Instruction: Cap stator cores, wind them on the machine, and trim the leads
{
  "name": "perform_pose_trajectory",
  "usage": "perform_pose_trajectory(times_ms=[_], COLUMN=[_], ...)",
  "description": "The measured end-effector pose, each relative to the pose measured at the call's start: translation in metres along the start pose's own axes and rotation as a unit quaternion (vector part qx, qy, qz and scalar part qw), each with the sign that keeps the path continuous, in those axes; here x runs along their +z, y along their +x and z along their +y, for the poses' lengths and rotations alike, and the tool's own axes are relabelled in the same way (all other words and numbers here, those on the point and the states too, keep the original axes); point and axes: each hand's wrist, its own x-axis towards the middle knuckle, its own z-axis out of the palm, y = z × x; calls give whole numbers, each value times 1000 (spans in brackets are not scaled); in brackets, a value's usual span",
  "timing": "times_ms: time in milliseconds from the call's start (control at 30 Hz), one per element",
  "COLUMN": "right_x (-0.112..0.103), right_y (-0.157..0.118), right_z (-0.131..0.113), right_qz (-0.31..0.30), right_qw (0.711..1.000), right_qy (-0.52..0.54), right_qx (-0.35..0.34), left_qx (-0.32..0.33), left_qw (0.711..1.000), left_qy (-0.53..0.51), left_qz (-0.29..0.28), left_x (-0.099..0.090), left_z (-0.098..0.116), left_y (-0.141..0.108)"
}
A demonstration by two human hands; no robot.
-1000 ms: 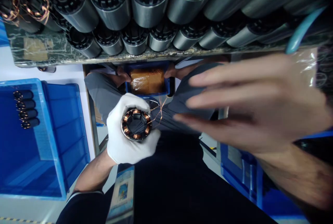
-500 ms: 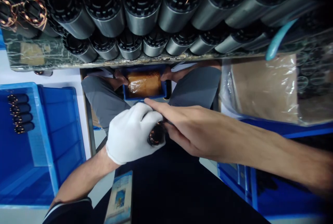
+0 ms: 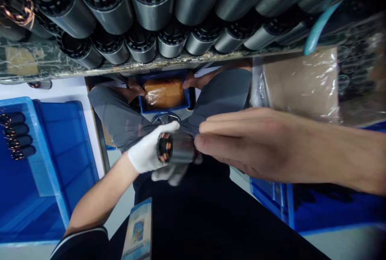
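Okay, the right hand [image 3: 250,143], bare, has its fingers bunched together at the right end of a wound core [image 3: 183,147]; whether they pinch it, can't tell. The left hand [image 3: 147,153], white-gloved, holds that core, thumb above, fingers underneath. Core lies roughly sideways over the lap, in front of the dark shirt [image 3: 187,211], copper windings showing at its left end; slightly blurred. Card [image 3: 137,232] on the shirt, tilted. Grey trousers [image 3: 223,91] just past the hands.

Out to the left, blue crate [image 3: 69,143] with four dark wound pieces [image 3: 19,135] stacked in a line. Right, another blue crate [image 3: 288,207], dark contents unclear. Beyond the lap, blue tray [image 3: 163,110] holding an orange-brown package [image 3: 164,93] in shiny wrap. Plastic-covered brown sheet [image 3: 301,87] off right.

Farthest: green marbled bench [image 3: 48,56], metal cylinders [image 3: 153,8] standing in rows, slotted black ends up; copper coil rings [image 3: 16,0] at its left; light-blue curved item [image 3: 319,30] at the right.
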Motion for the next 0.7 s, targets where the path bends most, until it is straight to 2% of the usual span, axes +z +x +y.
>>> perform_pose_trajectory(times_ms=[67, 100, 133, 167, 200, 233, 267, 300, 333, 367, 400, 467, 533, 600, 667, 700], right_x=[9, 15, 21, 26, 30, 33, 33, 30, 25, 18, 10, -9, -26, -36, -37, -34], right_y=[-10, -15, -21, -25, -28, -29, -28, -26, -23, -20, -17, -15, -18, -23, -27, -28], right_z=[13, 19, 25, 28, 30, 30, 28, 26, 23, 19, 17, 13, 14, 19, 26, 30], right_qz=[-27, -32, -27, -23, -21, -21, -25, -29, -35, -41, -44, -32, 2, 14, -43, -90], right_qw=[987, 963, 925, 882, 852, 850, 883, 928, 966, 989, 998, 993, 983, 989, 998, 986], right_qy=[140, 242, 344, 427, 478, 482, 430, 342, 239, 134, 40, -92, -165, -139, 5, 101], right_qx=[71, 118, 162, 198, 213, 210, 187, 145, 96, 48, 3, -64, -86, -43, 47, 96], left_qx=[4, 15, 26, 50, 82, 113, 137, 140, 124, 91, 49, 1, -3, 22, 52, 60], left_qw=[1000, 1000, 999, 997, 989, 976, 962, 958, 965, 978, 989, 996, 994, 980, 955, 950], left_qy=[-11, -9, 3, 37, 91, 152, 201, 223, 214, 177, 135, 83, 106, 186, 266, 283], left_qz=[-9, 3, 24, 55, 86, 110, 122, 115, 90, 56, 25, -14, 10, 68, 117, 120], left_x=[3, 3, 3, 1, 0, 0, 1, 3, 8, 12, 17, 25, 28, 27, 24, 23], left_z=[-4, -3, 0, 4, 9, 12, 14, 14, 13, 12, 10, 9, 14, 24, 37, 43], left_y=[-9, -15, -19, -22, -21, -17, -11, -4, 3, 9, 13, 14, 10, 7, 9, 12])
